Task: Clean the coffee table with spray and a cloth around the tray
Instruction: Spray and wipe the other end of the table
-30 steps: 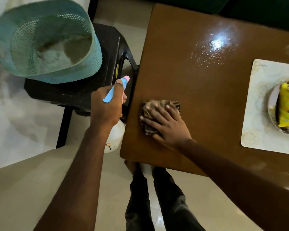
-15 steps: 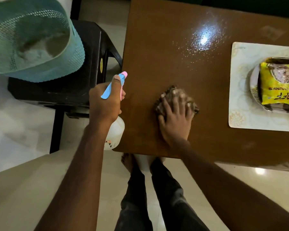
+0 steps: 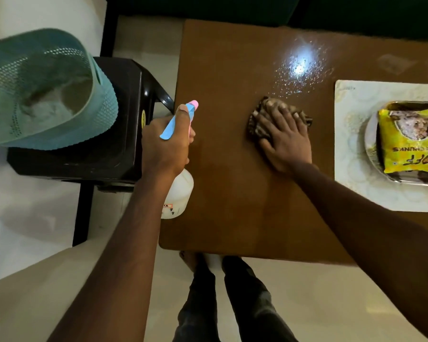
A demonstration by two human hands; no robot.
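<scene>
My left hand (image 3: 167, 144) grips a white spray bottle (image 3: 179, 193) with a blue and pink trigger head, held over the left edge of the brown coffee table (image 3: 232, 193). My right hand (image 3: 286, 137) presses flat, fingers straight, on a brown patterned cloth (image 3: 258, 114) in the middle of the table. Spray droplets (image 3: 300, 67) glisten just beyond the cloth. A pale patterned tray (image 3: 351, 144) lies at the table's right side, carrying a dish with a yellow snack packet (image 3: 408, 139).
A black plastic stool (image 3: 114, 149) stands left of the table with a teal perforated basket (image 3: 42, 90) on it. My legs and feet (image 3: 218, 292) are at the table's near edge. Dark furniture runs along the top.
My right hand has slid the cloth from the table's near left corner to the right and farther away, toward the droplets. The left hand keeps holding the bottle.
</scene>
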